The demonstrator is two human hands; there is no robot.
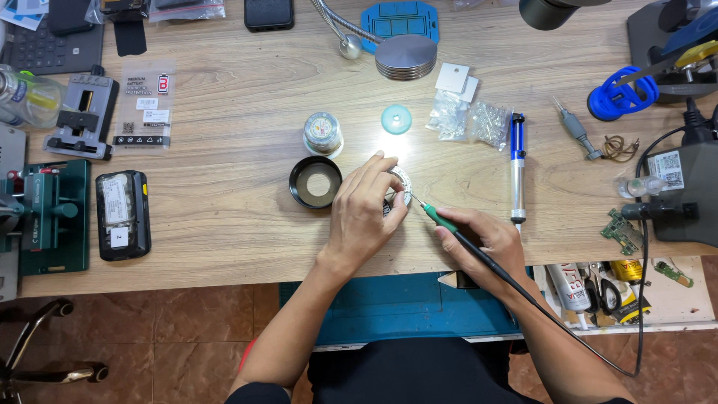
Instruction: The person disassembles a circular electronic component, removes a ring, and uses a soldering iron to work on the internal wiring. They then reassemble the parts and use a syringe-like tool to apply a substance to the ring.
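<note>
Head view: left hand [364, 213] pins a small round part [399, 182]; right hand [482, 241] grips soldering iron [443, 221], bare wood ahead.

From my remote seat, the round tin [315, 182] sat at nine o'clock of my left hand [364, 213]; the solder spool [323, 134] lay at twelve o'clock of the tin, the desoldering pump [517, 166] at three.

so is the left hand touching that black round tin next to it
Apart. The head view shows a strip of bare wooden table between the left hand and the black round tin; the hand rests on a small silvery round part instead.
</note>
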